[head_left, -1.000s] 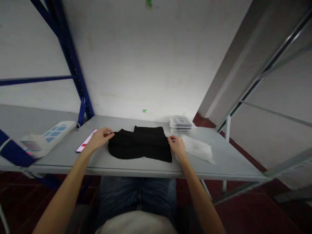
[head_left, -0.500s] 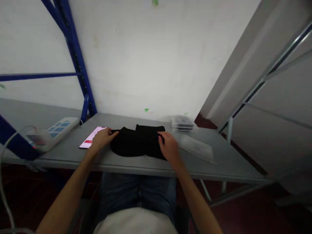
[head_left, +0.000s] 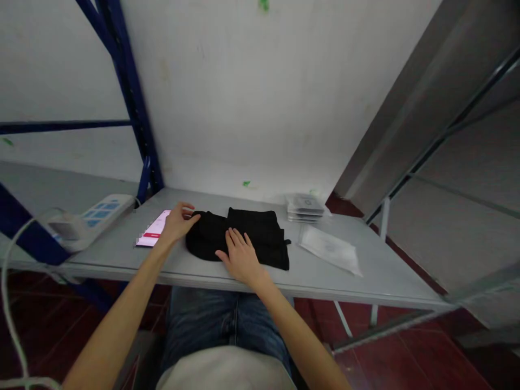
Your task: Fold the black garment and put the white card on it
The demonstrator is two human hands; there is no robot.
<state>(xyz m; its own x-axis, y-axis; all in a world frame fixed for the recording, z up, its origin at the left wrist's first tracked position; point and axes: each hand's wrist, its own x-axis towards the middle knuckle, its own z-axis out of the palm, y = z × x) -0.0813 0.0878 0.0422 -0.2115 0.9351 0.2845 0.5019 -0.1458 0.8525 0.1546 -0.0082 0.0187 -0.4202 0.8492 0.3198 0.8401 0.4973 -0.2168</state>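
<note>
Right hand (head_left: 240,257) has slid flat onto black garment (head_left: 260,238); left hand (head_left: 179,221) seemingly pinches its edge.

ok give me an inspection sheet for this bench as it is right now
surface: grey table, flat, against a white wall.
job's things: black cloth, folded, lying flat mid-table.
clutter: lit phone left of the cloth; flat clear bag to its right; stack of packets behind that.
hands: left hand on the cloth's left edge, partly over the phone; right hand flat, palm down on the cloth.
cables: white cable hanging at the left; power strip on the left shelf.
surroundings: blue rack left, grey rack right, dark red floor.
</note>
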